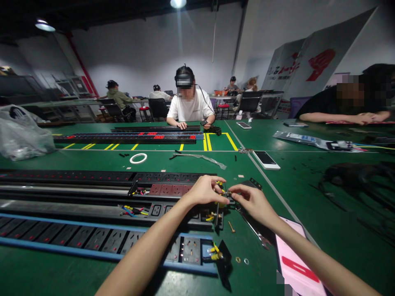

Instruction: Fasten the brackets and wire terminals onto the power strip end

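At the green counter [92, 275], I have both hands pinched together over the open end of a long black power strip [173, 210]. My left hand [205, 191] has a narrow grip, thumb and fingertips closed on a small part with yellow wire ends [219, 183] at the strip's end; my right hand [254, 201] meets it from the other side, fingertips closed on the same small part, though exactly what lies between them is too small to tell.

I judge the part light, stiff and fiddly, the wires springy and easy to bend, so it wants a fingertip hold close to the terminals, not a pull on the insulation. The strip itself looks long and rigid; I would lift it by the body, never by the loose end.

Just beside the hands lie a brass screw [231, 226], two small washers [241, 260] and a metal tool [253, 230]. A second, blue-edged strip [92, 242] lies nearer me. A phone [267, 159] rests well apart, and a white ring [138, 158] beyond. Across the counter a person in a white shirt [189, 109] works on other strips.
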A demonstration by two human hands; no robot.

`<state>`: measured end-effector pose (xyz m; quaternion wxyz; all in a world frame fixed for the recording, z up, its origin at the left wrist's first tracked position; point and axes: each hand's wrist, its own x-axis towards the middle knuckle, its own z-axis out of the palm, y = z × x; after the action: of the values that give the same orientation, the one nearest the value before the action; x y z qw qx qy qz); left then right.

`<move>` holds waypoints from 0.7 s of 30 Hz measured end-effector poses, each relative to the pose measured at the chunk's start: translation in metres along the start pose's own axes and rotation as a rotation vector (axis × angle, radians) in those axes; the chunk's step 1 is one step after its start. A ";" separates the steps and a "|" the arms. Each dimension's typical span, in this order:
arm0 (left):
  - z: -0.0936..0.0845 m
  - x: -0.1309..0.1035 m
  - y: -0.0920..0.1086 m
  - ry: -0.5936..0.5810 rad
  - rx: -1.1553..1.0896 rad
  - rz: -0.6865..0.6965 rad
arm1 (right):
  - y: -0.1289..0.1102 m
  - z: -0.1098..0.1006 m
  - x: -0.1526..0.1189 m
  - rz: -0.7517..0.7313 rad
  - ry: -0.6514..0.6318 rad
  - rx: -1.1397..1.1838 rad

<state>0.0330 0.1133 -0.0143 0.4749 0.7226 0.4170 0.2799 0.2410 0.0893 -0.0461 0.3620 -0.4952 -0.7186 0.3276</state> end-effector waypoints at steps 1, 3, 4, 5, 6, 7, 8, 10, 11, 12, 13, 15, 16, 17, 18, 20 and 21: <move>0.000 0.000 0.000 -0.001 0.002 0.002 | 0.000 -0.001 0.000 0.006 -0.010 -0.009; 0.000 0.000 -0.001 -0.002 0.005 0.006 | 0.001 -0.001 0.000 0.015 -0.014 -0.021; 0.000 0.000 -0.001 -0.001 0.006 0.007 | 0.002 -0.001 0.000 0.017 -0.013 -0.023; 0.000 0.000 -0.001 0.001 0.007 0.007 | 0.002 -0.001 0.000 0.016 -0.010 -0.026; 0.000 0.000 -0.001 0.003 0.007 0.006 | 0.002 -0.001 0.000 0.012 -0.004 -0.036; 0.000 0.000 -0.001 0.004 0.008 0.003 | 0.002 0.000 0.000 0.001 0.009 -0.048; 0.000 0.000 -0.001 0.005 0.008 0.002 | 0.002 0.000 0.000 -0.016 0.026 -0.062; 0.000 0.000 -0.001 0.005 0.010 0.001 | 0.002 0.000 0.001 -0.055 0.065 -0.092; 0.000 0.000 -0.002 0.007 0.011 0.001 | 0.002 0.000 0.002 -0.069 0.076 -0.103; 0.000 0.001 -0.002 0.009 0.010 0.002 | 0.002 0.001 0.002 -0.076 0.081 -0.111; 0.000 0.001 -0.003 0.011 0.011 0.004 | 0.004 0.001 0.003 -0.074 0.080 -0.113; 0.001 0.001 -0.004 0.015 0.016 0.010 | 0.007 0.001 0.004 -0.058 0.075 -0.100; 0.001 0.001 -0.004 0.016 0.018 0.012 | 0.009 0.001 0.005 -0.052 0.072 -0.082; 0.002 0.001 -0.004 0.017 0.019 0.013 | 0.011 0.002 0.005 -0.047 0.069 -0.060; 0.002 0.002 -0.004 0.018 0.020 0.011 | 0.013 0.002 0.006 -0.040 0.062 -0.036; 0.003 0.002 -0.005 0.021 0.031 0.003 | 0.014 0.003 0.005 -0.031 0.040 -0.002; 0.003 0.002 -0.004 0.022 0.041 -0.001 | 0.014 0.003 0.005 -0.028 0.024 0.004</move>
<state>0.0346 0.1145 -0.0194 0.4557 0.7289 0.4281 0.2789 0.2443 0.0978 -0.0583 0.3765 -0.4881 -0.7204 0.3179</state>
